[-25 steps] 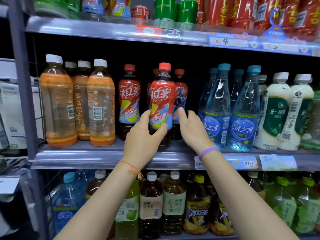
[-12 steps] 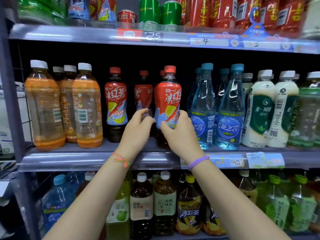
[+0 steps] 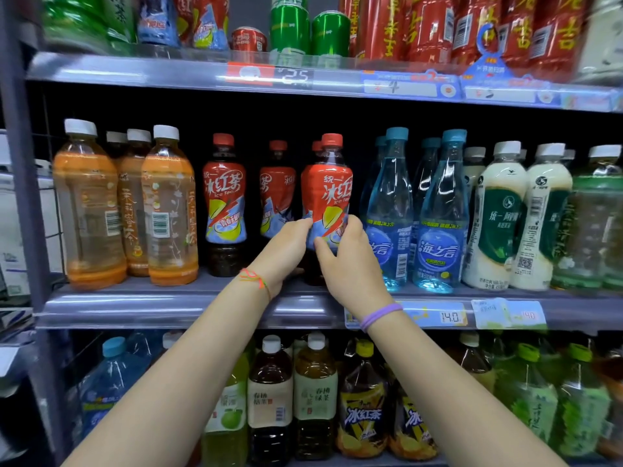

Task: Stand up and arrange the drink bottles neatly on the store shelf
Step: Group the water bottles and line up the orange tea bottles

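Observation:
A red-labelled ice tea bottle (image 3: 328, 187) with a red cap stands upright at the front of the middle shelf (image 3: 168, 308). My left hand (image 3: 286, 251) holds its lower left side and my right hand (image 3: 350, 261) holds its lower right side. Its base is hidden behind my hands. Another ice tea bottle (image 3: 224, 203) stands at the front to the left, and a third (image 3: 277, 190) stands further back between them. A red cap peeks out right behind the held bottle.
Orange-banded tea bottles (image 3: 168, 207) stand to the left, clear blue bottles (image 3: 438, 214) close on the right, then white milk-tea bottles (image 3: 499, 217). Cans fill the top shelf (image 3: 168, 72). Larger bottles (image 3: 313, 396) line the shelf below. A grey upright post (image 3: 20, 163) bounds the left side.
My right hand has come off the rear bottle and joined the left on the front ice tea bottle. The bottle has shifted right, towards the blue bottles, and its label has turned.

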Demonstrator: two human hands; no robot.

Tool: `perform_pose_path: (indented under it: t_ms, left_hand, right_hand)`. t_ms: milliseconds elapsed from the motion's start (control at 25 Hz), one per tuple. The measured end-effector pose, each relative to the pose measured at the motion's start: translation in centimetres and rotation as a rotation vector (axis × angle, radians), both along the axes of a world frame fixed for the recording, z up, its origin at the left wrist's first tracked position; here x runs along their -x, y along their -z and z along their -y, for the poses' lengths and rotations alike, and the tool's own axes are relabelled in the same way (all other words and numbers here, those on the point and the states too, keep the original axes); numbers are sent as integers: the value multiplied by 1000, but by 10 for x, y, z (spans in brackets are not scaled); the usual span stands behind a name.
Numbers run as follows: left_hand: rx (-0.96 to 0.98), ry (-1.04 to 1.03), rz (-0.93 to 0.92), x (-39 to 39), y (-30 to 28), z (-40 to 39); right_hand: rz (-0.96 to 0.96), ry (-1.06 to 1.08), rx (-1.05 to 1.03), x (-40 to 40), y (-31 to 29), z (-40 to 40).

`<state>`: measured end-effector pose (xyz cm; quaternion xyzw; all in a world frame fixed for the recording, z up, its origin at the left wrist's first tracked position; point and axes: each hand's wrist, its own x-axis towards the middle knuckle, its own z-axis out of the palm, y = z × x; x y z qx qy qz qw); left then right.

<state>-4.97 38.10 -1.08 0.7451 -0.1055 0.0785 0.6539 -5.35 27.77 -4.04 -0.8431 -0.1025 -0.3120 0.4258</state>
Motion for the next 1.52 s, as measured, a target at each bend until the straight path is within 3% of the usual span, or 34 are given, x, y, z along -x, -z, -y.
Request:
perform_pose_path:
  t_ms: [80, 160, 240, 320, 440, 560, 680, 840, 1120, 1320, 1440, 1520]
  left_hand:
    - [-213, -204, 285, -2, 7, -8]
    - [-432, -612, 695, -2, 16, -30]
    - [-590, -968, 852, -3, 20, -56]
    - [-773, -1083, 752, -9, 24, -76]
    - [-1095, -1093, 653, -12, 34, -90]
    - [-1185, -1052, 564, -9, 36, -91]
    - [-1240, -986, 489, -7, 36, -86]
    - [-1152, -813, 381, -3, 32, -84]
    - [-907, -772, 595, -5, 44, -99]
    - [-787, -802, 789, 6, 56, -102]
    - [-659, -698, 819, 9, 59, -98]
    - [-629, -635, 850, 11, 60, -92]
  right_hand:
    - [114, 108, 109, 6, 2, -3]
    - [399, 245, 290, 14, 4, -9]
    - [602, 213, 385, 14, 3, -24]
    - [578, 102, 491, 10, -2, -45]
    - [206, 135, 733, -9, -11, -75]
    - [-32, 239, 789, -35, -25, -92]
    - [-80, 272, 766, -49, -30, -100]
    - [25, 315, 790, -41, -28, -96]
    - [-16, 177, 711, -17, -29, -87]
    - [260, 30, 368, 3, -14, -70]
    - [138, -189, 160, 7, -4, -68]
    - [129, -222, 123, 10, 3, -67]
